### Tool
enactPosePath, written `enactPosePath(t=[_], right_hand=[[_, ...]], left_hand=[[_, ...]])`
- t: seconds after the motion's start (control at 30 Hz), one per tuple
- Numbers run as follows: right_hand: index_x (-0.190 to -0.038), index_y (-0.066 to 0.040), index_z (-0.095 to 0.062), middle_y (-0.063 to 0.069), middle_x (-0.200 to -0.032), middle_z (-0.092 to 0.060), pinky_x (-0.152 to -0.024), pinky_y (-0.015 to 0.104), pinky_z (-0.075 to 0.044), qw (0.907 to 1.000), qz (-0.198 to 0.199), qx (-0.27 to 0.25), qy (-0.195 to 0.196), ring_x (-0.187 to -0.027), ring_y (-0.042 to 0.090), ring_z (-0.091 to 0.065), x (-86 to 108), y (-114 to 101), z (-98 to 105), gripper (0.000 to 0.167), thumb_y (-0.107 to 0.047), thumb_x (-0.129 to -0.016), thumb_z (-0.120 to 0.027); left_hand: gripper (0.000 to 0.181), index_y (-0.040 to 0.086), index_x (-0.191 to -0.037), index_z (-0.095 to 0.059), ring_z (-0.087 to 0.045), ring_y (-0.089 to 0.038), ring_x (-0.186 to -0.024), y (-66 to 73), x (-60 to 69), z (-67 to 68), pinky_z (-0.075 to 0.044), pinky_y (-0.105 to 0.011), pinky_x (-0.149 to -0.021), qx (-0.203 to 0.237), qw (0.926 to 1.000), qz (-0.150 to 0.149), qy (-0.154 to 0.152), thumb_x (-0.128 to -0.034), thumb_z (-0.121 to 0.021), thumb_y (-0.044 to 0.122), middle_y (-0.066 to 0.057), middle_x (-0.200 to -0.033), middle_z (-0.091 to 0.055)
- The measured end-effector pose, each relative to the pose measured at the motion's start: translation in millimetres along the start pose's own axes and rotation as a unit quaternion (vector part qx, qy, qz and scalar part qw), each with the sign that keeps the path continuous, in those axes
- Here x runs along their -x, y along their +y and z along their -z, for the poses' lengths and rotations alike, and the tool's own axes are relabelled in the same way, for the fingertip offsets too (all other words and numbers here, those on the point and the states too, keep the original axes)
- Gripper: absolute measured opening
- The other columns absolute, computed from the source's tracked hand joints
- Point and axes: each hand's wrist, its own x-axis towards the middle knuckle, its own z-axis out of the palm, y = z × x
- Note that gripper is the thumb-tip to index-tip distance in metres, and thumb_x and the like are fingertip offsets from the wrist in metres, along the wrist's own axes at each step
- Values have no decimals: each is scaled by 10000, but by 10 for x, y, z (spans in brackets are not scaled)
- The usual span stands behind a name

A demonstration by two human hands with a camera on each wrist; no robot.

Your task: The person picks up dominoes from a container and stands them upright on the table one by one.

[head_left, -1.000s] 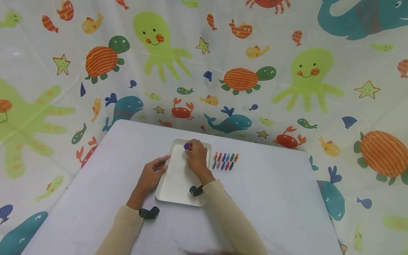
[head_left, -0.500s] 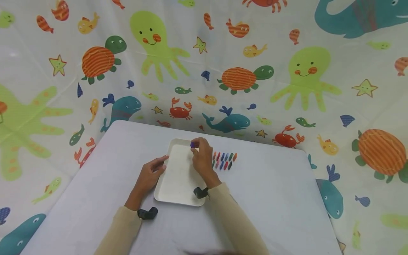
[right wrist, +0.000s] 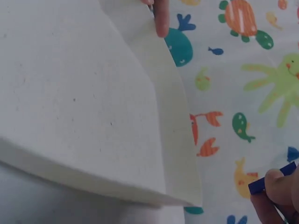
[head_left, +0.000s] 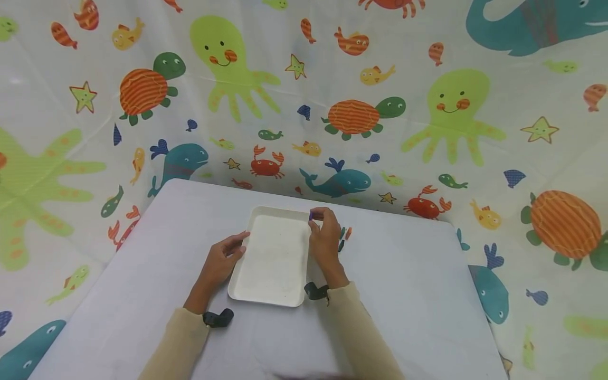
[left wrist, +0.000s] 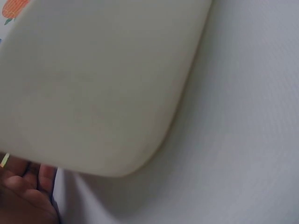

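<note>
A shallow white tray (head_left: pixel 268 258) lies before the person; specks dot its inside (right wrist: pixel 88 93) in the right wrist view. My left hand (head_left: pixel 218 266) holds the tray's left edge, one fingertip reaching over the rim. In the left wrist view, that hand's curled fingers (left wrist: pixel 30 191) show below the tray (left wrist: pixel 103 93). Just past the tray's far right corner, my right hand (head_left: pixel 325 241) pinches a short blue-purple crayon (head_left: pixel 311 216). Its flat end shows beyond the thumb in the right wrist view. Beside this hand lie an orange crayon (head_left: pixel 349 233) and dark green ones (head_left: pixel 341 245); the hand hides the others.
A white cloth covers the table (head_left: pixel 408 295). Behind it hangs a curtain (head_left: pixel 285 47) printed with sea animals, meeting the table's back edge. Dark camera mounts sit on both wrists, the right one (head_left: pixel 315 291) close to the tray's right side.
My right hand has moved right with the crayon, from over the tray to its far right rim, and now covers most of the crayon rows. The left hand stays at the tray.
</note>
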Motion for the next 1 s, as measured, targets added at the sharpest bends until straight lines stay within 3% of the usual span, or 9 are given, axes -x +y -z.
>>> enactPosePath(t=[0.2,0.37,0.67,1.0], right_hand=[[-1277,-114,-642,62,-1249,-699,-1167,565,-503,9997,-57,-106,222,-1178,252,-675,-1,115,197,258,-32,-1033,-641],[-1291,-118,-636,53,-1264,-690,-1147,508,-544,9994,-184,-1,292,-1198,235,-664,16,225,333,248,-57,-1050,-638],[-1306,-121,-624,66,-1285,-685,-1195,478,-510,9962,-652,328,473,-1244,252,-649,98,454,575,263,-65,-1050,-647],[-1291,-88,-626,108,-1269,-703,-1171,522,-513,9922,-1078,470,418,-1242,291,-659,236,714,682,278,-2,-1028,-656]], left_hand=[[450,148,-1519,-587,-567,-330,-1451,-1,-5,-2,-490,-499,-1179,-31,10000,-42,18,-1071,-634,149,-86,-1620,-540],[452,158,-1522,-586,-567,-324,-1454,-12,-15,-5,-497,-495,-1175,-82,9999,-88,12,-1073,-636,167,-81,-1621,-540],[446,142,-1519,-587,-554,-318,-1470,-42,-31,-13,-485,-487,-1180,-145,9998,-147,35,-1075,-629,154,-87,-1621,-539],[449,146,-1518,-589,-548,-317,-1476,-36,-13,-14,-478,-483,-1193,-167,9997,-165,60,-1073,-640,174,-91,-1616,-544]])
